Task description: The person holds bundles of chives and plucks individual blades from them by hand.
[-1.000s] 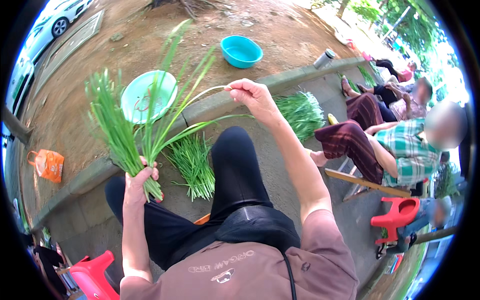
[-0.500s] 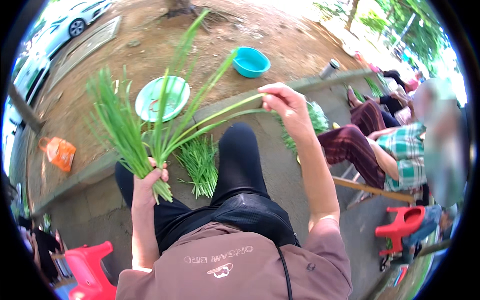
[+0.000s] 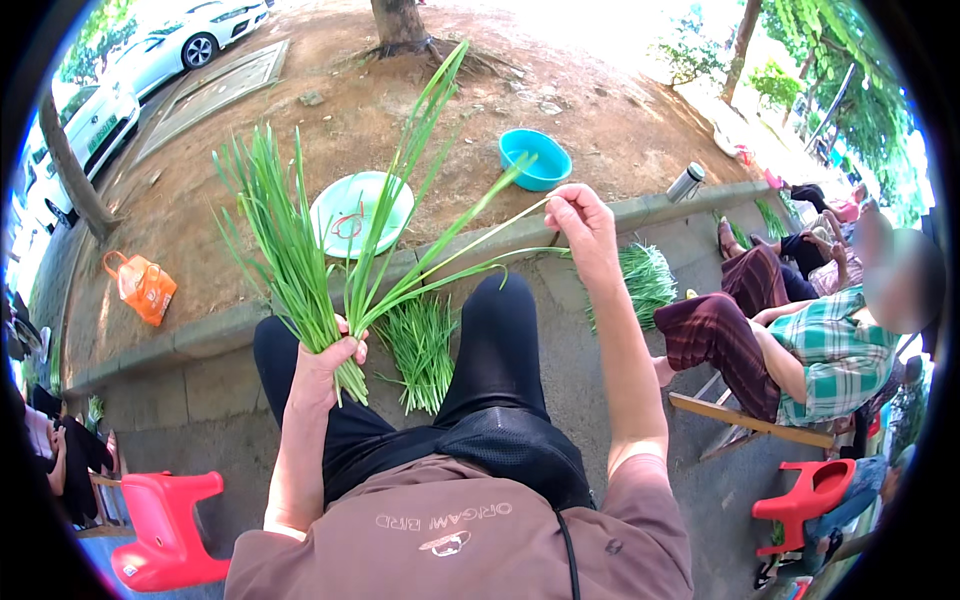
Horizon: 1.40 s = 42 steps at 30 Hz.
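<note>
My left hand is wrapped round the lower stalks of a bunch of garlic chives, whose long green leaves fan upward. Out to the right, the fingers of my right hand pinch the tip of one pale, yellowish chive leaf. That leaf stretches back to the bunch. Another thin green blade bends just under my right hand. Between my knees, a heap of chives lies on the pavement. Beyond the bunch sits a pale green basin with a reddish looped strip in it.
A blue basin and an orange bag sit on the dirt past the curb. A thermos stands on the curb. To my right are more chives, a seated person and a red stool; another red stool is behind left.
The whole view has shifted, so the scene sits lower and further right. My left hand keeps the bunch; my right hand still pinches the leaf, which remains stretched out.
</note>
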Each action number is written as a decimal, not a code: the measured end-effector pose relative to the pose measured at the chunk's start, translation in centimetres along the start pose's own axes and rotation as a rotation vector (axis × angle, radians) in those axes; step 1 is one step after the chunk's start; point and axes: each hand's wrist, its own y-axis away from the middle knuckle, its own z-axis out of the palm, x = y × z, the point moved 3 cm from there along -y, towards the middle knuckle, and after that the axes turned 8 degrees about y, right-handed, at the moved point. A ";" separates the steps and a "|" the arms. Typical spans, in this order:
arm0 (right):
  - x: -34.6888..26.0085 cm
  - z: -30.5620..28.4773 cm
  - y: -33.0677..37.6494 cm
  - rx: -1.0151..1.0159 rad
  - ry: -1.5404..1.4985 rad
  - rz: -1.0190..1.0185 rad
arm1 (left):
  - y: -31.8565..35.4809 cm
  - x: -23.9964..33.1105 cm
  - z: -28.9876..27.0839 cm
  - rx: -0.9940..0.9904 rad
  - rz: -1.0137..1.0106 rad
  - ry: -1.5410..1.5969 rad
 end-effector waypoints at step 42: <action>-1.0 4.4 -2.6 0.112 0.447 -0.489 | -0.8 0.5 -1.3 0.035 0.085 -0.097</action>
